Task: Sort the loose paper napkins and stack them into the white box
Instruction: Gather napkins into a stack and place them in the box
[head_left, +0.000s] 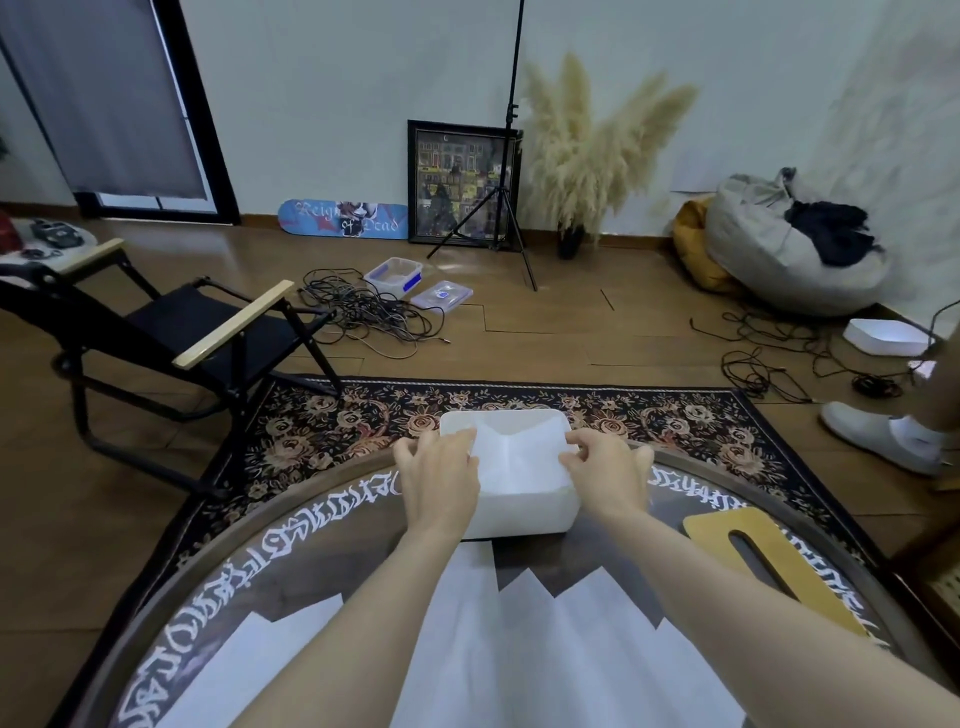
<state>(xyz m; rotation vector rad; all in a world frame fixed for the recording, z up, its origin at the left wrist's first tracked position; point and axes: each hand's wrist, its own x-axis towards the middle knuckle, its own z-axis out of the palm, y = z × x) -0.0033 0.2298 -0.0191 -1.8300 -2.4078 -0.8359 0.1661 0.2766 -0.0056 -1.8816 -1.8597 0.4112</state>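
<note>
Reaching forward over a round dark table (332, 530) with white lettering painted round its raised wooden rim, both hands meet at a white box (524, 512) with soft rounded corners and a matte, plastic-looking wall. At the box's left edge the left hand (439, 480) curls its fingers onto a thin white napkin (511, 457) that lies across the open top; at the right edge the right hand (605, 475) pinches the same sheet between thumb and bent fingers. The sheet looks limp and slightly translucent, sagging to a shallow V at its far edge.

Nearer than the hands, flat between and beside the forearms, lie more loose napkins (467, 644), smooth, pale and square-cornered, overlapping so that their far corners form a jagged row. Just right of the right forearm rests a flat tan lid (769, 566) with an oblong slot cut through it.

Left of the hands stands a black folding chair (197, 322) with pale wooden armrests. Under the table spreads a dark floral rug (322, 431) on brown wood-plank flooring. Beyond the hands, against a pale wall, are tangled black cables (363, 306), clear plastic containers (395, 273), a skateboard deck (343, 218), a framed picture (462, 182), a tripod stand (506, 208) and feathery cream pampas grass (587, 156). Far right slumps a grey beanbag (769, 254), with a white shoe (878, 436) nearer.
</note>
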